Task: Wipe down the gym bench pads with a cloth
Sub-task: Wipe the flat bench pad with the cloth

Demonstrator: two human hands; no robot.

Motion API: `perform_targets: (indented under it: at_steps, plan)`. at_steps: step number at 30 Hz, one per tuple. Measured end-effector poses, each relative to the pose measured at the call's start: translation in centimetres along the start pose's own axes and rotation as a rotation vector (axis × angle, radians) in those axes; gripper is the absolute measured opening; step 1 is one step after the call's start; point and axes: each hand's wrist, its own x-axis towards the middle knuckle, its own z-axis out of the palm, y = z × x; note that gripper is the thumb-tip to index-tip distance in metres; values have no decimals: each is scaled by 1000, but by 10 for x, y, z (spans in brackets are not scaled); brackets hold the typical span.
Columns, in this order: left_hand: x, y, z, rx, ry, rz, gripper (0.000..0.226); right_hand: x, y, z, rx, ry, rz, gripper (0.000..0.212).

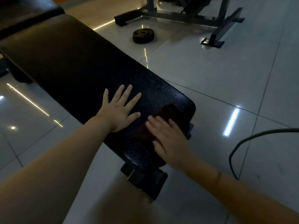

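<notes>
Cloth (163, 120) on bench pad (77, 65), near end.

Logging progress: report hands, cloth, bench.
Left hand flat on bench pad. Right hand pressing cloth on pad's near end. Weight plate, cable on floor, off bench.

Bench pad (72, 62): black, fine pebbled grain, glossier toward near end.
Second pad (27, 8): black, smooth sheen.
Cloth (166, 112): dark reddish-brown, plain; light dim, exact shade uncertain.
Floor (210, 75): pale grey glossy tiles, thin dark grout lines in grid, white and yellowish light streaks reflected.
Weight plate (143, 36): dark brown-black.
Rack frame (178, 14): grey, black feet.
Cable (242, 141): dark grey.
Bench foot (145, 181): black, one pale stripe.
</notes>
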Motion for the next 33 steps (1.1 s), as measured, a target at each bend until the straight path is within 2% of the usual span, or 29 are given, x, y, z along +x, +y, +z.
perform_targets:
  at_steps: [3, 5, 8, 11, 14, 16, 18, 20, 23, 27, 30, 33]
  plan:
    - [-1, -1, -1, -4, 0, 2, 68, 28, 38, -8, -11, 45, 198, 55]
    - [-1, 0, -2, -2, -12, 5, 68, 49, 57, -14, -17, 7, 342, 64]
    - [-1, -2, -7, -1, -32, 20, 69, 63, 60, -15, -81, -62, 426, 67]
    - [-2, -17, -15, -22, -63, 17, 73, 49, 46, -8, -103, -38, 333, 58]
    - [-7, -52, -25, -72, -104, -162, 80, 35, 26, -4, -144, -63, 144, 53]
    - [-13, -81, -30, -114, -122, -296, 84, 31, 5, 2, -181, -82, -88, 51]
    - [-21, -109, -31, -127, -127, -376, 86, 35, -12, 16, -247, -110, -308, 65]
    - [-29, -132, -30, -119, -124, -424, 86, 48, -21, 27, -285, -113, -402, 73]
    - [-37, -160, -29, -116, -121, -488, 85, 85, -21, 28, -213, -130, -396, 83]
    - [-38, -177, -25, -188, -134, -490, 80, 142, -26, 24, -108, -87, -298, 54]
    - [-34, -176, -19, -241, -164, -504, 81, 183, -29, 24, -65, -87, -213, 52]
    - [-31, -176, -23, -223, -194, -527, 83, 205, -30, 26, 12, -162, -167, 58]
